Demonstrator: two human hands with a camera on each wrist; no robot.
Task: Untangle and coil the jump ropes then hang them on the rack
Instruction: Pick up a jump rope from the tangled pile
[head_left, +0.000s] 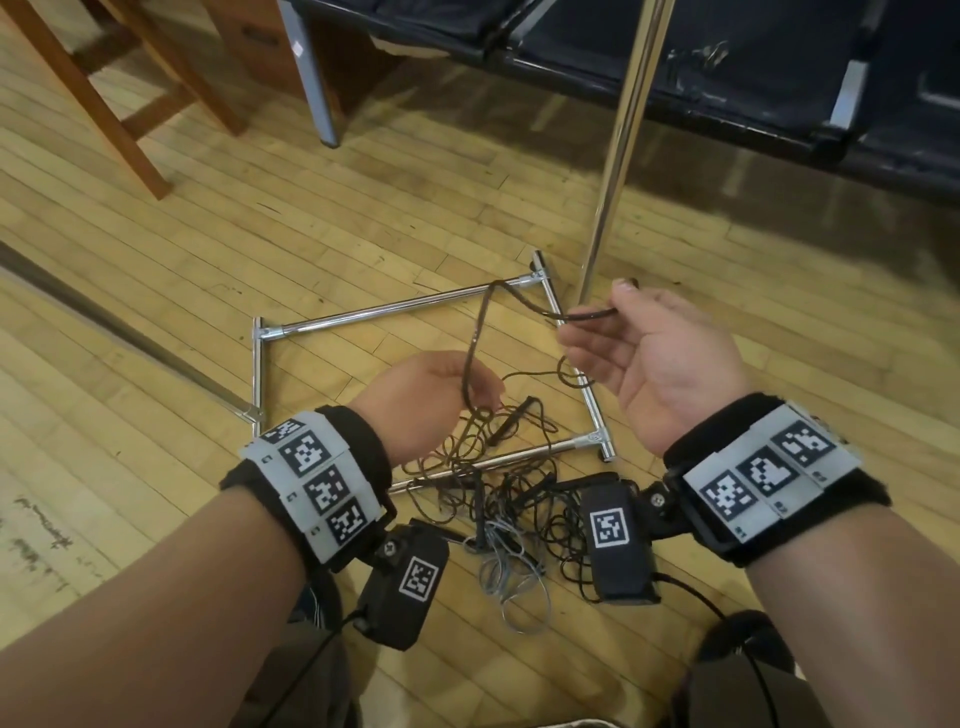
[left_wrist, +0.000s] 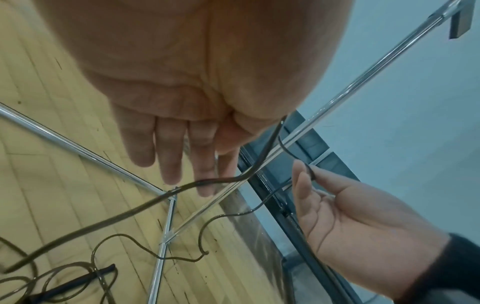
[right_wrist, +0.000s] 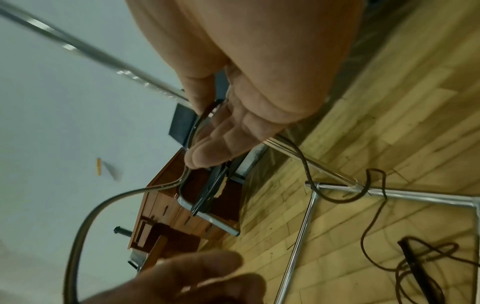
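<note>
Both hands are up holding one black jump rope (head_left: 483, 317): left hand (head_left: 415, 400) pinches it, right hand (head_left: 660, 358) grips it by the thumb, the tangled rest (head_left: 519, 499) on the floor below by the rack (head_left: 613, 156).

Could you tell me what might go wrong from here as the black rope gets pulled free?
The black rope held between the left hand and right hand runs down into the tangled pile; pulling could tighten knots. It also crosses the rack base, so it may snag or drag the rack.
</note>
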